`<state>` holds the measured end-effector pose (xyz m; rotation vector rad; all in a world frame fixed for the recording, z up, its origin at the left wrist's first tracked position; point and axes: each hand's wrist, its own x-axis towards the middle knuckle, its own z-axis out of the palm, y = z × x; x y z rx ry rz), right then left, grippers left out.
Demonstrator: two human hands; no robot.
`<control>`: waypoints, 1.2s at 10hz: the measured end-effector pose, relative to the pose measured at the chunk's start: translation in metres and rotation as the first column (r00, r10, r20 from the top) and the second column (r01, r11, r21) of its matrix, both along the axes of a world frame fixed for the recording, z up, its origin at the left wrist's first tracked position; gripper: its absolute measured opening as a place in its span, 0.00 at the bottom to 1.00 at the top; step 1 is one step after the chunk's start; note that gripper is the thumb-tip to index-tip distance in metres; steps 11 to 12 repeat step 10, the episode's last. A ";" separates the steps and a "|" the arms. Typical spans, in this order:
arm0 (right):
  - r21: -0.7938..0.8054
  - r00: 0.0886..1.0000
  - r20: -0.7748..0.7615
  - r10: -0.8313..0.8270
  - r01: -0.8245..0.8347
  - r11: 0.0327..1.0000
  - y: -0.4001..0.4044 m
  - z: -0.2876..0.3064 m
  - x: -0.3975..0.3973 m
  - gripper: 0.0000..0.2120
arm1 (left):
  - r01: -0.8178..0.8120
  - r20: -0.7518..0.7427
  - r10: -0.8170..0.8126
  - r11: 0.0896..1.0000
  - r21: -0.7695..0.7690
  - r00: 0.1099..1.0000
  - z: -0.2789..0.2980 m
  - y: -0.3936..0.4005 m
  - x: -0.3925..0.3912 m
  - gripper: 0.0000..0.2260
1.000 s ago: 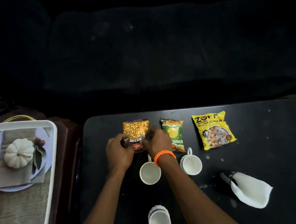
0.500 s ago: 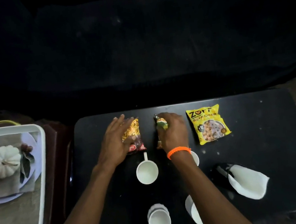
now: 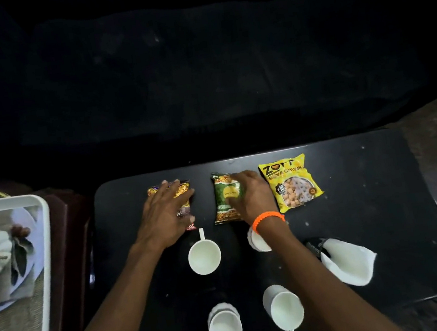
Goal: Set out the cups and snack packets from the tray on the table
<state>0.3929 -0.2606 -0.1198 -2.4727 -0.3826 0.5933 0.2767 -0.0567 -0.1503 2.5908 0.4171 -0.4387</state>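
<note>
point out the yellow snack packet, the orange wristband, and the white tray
yellow snack packet (image 3: pixel 290 183): head view, middle of its printed front.
orange wristband (image 3: pixel 267 218): head view, beads across the right wrist.
white tray (image 3: pixel 47 260): head view, its right rim.

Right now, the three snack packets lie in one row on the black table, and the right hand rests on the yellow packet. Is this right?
Not quite. The head view shows the right hand on the green packet, the middle one. The yellow packet lies untouched at the right end. All three, with the orange packet under the left hand, do lie in one row on the black table.
</note>
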 end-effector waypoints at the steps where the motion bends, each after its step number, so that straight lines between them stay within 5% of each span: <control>1: -0.029 0.980 0.152 -0.127 0.133 0.991 -0.033 0.003 0.021 0.25 | -0.006 0.025 0.005 1.000 0.025 1.000 0.000 0.007 -0.001 0.32; 2: -0.290 0.975 0.165 -0.146 0.190 0.938 -0.069 -0.002 0.042 0.33 | 0.015 -0.040 -0.014 0.999 0.039 0.999 -0.005 0.013 -0.006 0.31; 3: -0.366 0.996 0.036 -0.080 0.088 0.926 -0.087 -0.010 0.047 0.38 | 0.001 -0.042 0.000 0.999 0.035 0.999 -0.010 0.014 -0.011 0.31; 7: -0.394 0.993 0.094 -0.073 0.105 0.913 -0.083 -0.023 0.036 0.38 | -0.055 -0.055 0.056 0.998 0.018 0.997 -0.001 0.019 -0.017 0.30; 10: -0.316 0.954 0.300 -0.016 0.115 0.942 -0.066 0.034 0.020 0.37 | -0.270 0.101 0.269 0.963 -0.009 0.958 0.089 0.047 -0.005 0.30; 12: -0.316 0.954 0.300 -0.016 0.115 0.942 -0.066 0.034 0.020 0.37 | -0.270 0.101 0.269 0.963 -0.009 0.958 0.089 0.047 -0.005 0.30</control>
